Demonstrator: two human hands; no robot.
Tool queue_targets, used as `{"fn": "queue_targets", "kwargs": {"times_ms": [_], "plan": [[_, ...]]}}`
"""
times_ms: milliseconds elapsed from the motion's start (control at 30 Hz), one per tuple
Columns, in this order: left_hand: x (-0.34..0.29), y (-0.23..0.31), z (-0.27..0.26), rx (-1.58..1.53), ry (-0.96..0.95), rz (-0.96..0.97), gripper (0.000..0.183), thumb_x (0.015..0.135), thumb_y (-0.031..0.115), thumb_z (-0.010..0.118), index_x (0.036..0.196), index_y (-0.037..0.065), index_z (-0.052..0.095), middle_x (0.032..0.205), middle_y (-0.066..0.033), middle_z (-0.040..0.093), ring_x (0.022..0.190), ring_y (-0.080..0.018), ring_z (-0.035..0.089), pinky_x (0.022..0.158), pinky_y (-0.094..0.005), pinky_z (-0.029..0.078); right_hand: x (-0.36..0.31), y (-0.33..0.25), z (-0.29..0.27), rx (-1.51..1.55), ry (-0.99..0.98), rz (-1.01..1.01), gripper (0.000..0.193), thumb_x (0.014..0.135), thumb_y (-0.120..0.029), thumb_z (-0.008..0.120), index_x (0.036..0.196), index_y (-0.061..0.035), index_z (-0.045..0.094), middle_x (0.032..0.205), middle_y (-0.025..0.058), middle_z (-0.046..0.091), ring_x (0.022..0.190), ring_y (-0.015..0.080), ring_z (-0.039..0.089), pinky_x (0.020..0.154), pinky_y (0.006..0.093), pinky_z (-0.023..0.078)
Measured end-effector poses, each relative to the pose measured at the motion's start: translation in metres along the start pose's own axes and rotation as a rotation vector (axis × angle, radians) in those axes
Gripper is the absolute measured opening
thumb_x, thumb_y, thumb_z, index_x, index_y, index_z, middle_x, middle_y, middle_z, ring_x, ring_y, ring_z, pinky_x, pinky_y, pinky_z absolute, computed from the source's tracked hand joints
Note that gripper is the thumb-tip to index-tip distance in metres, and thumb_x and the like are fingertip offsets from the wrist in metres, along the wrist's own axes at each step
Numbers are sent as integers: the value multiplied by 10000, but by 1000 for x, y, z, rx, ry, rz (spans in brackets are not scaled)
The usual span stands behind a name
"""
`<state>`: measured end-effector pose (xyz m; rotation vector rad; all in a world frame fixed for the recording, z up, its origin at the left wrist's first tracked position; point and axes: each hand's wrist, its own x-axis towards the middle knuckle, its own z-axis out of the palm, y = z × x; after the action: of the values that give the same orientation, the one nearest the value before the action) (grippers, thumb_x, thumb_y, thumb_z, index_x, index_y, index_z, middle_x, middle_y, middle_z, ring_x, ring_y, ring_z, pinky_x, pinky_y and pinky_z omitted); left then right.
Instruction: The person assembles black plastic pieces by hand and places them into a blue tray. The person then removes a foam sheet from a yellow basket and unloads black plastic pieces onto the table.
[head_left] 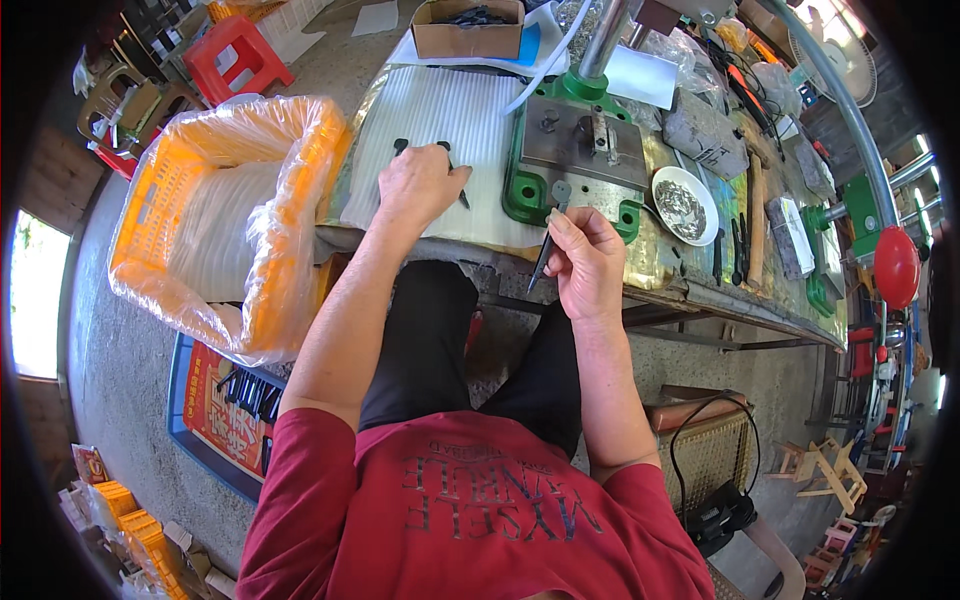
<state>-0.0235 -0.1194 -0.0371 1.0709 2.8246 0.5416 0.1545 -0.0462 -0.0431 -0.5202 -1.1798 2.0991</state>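
Counter (648,262) spans 12 to 3 o'clock; orange crate (325,140), lined with clear plastic, at 10. On the counter: white ribbed sheet (480,150) at 12, green machine base (560,150) with steel plate at 1. Left hand (415,185), 11 o'clock, over sheet, fingers curled; dark pieces (464,195) show beside it, grip cannot be told. Right hand (585,260), 2 o'clock: thumb and fingers pinched closed on dark pointed tool (542,263), tip toward 7. White bowl (697,237) of metal bits, 2 o'clock.
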Motion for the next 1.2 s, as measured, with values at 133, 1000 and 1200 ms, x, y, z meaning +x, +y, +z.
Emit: {"fn": "queue_targets", "kwargs": {"times_ms": [133, 1000, 1200], "plan": [[6, -2, 9, -53, 25, -55, 325, 647, 328, 544, 742, 27, 621, 740, -192, 584, 764, -331, 563, 679, -395, 436, 0, 2, -3, 3, 1, -2, 137, 717, -101, 624, 724, -38, 503, 632, 10, 501, 432, 48, 423, 379, 163, 341], [-64, 28, -15, -1389, -370, 130, 198, 748, 130, 595, 876, -16, 557, 693, -31, 560, 562, -44, 479, 456, -145, 366, -5, -13, 14, -34, -52, -74, 114, 738, -83, 600, 713, -32, 500, 622, 0, 491, 472, 40, 411, 411, 157, 330], [-68, 33, -12, -1373, -346, 164, 212, 745, 125, 597, 900, -14, 554, 660, -24, 548, 526, -48, 486, 445, -143, 378, -6, -13, 14, -54, -57, -96, 117, 744, -93, 596, 714, -32, 500, 612, -2, 491, 464, 37, 407, 410, 158, 325]]}}
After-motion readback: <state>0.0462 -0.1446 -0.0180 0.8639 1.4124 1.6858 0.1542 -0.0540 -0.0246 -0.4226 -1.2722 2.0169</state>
